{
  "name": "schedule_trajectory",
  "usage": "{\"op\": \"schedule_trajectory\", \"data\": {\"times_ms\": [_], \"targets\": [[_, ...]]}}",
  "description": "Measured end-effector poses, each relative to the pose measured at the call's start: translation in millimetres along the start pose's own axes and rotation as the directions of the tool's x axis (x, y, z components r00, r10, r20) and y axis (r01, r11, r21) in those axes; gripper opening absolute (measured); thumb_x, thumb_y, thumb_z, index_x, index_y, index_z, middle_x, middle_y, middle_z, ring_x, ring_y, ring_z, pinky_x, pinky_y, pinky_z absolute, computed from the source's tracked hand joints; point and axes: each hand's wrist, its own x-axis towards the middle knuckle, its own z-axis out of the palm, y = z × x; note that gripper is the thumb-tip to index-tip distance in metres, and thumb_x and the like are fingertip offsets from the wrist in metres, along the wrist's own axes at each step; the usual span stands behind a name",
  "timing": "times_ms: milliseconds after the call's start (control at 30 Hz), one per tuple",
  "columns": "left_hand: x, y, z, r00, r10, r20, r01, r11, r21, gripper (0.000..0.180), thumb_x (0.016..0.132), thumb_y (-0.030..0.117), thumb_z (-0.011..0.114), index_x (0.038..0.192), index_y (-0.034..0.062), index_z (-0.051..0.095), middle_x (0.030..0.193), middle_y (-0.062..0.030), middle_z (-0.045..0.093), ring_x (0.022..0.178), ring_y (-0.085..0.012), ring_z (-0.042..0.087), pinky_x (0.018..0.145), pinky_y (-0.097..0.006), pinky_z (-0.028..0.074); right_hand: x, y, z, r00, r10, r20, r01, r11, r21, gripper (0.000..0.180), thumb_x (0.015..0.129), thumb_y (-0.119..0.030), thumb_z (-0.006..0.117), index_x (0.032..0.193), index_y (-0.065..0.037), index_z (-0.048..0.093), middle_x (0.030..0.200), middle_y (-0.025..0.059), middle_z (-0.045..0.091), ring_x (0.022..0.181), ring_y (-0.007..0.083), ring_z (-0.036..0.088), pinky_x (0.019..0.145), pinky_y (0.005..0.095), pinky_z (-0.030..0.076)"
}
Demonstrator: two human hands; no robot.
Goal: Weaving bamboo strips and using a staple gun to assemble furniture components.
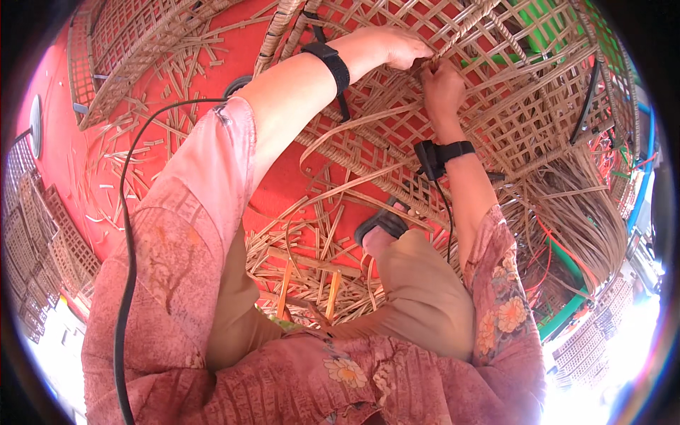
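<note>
Both my hands work close together at the openwork side of a large brown wicker frame (496,106), woven in an open lattice with a wrapped edge. My right hand (444,88) is closed, its fingers curled round a thin wicker strip at the weave. Just beyond it to the left, my left hand (405,49) is pinched at the same spot, its fingertips partly hidden against the lattice. A long loose wicker strip (354,122) loops away from the frame below my hands. Dark straps circle both my wrists.
Cut wicker pieces (312,237) litter the red floor (273,188) around my dark shoe (382,219). Another woven piece (134,42) stands at the far left. On the right hangs a thick bundle of wicker strips (581,205) beside green tubing (567,319). A black cable (127,212) runs along my left arm.
</note>
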Motion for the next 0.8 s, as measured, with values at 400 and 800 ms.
{"op": "schedule_trajectory", "data": {"times_ms": [400,800], "targets": [[-31,15,-31,0.98,-0.09,0.175,0.08,0.995,0.063,0.025,0.074,0.016,0.052,0.084,-0.0033,0.065,0.087,-0.0193,0.066,0.084,-0.0329,0.064,0.073,-0.043,0.051,-6,11,-28,0.989,-0.147,0.033,0.129,0.941,0.314,0.025,0.082,-0.025,0.062,0.094,-0.003,0.066,0.085,0.019,0.067,0.079,0.033,0.065,0.068,0.0432,0.051],[-173,173,-10,0.516,0.76,0.394,-0.584,0.649,-0.488,0.014,0.07,0.015,0.061,0.071,0.0029,0.068,0.074,-0.0195,0.065,0.07,-0.0318,0.064,0.058,-0.041,0.05,3,-5,-27,0.869,0.086,0.487,-0.306,0.867,0.394,0.04,0.072,-0.034,0.076,0.088,0.001,0.065,0.071,0.0101,0.064,0.061,0.0168,0.059,0.058,0.0317,0.046]]}}
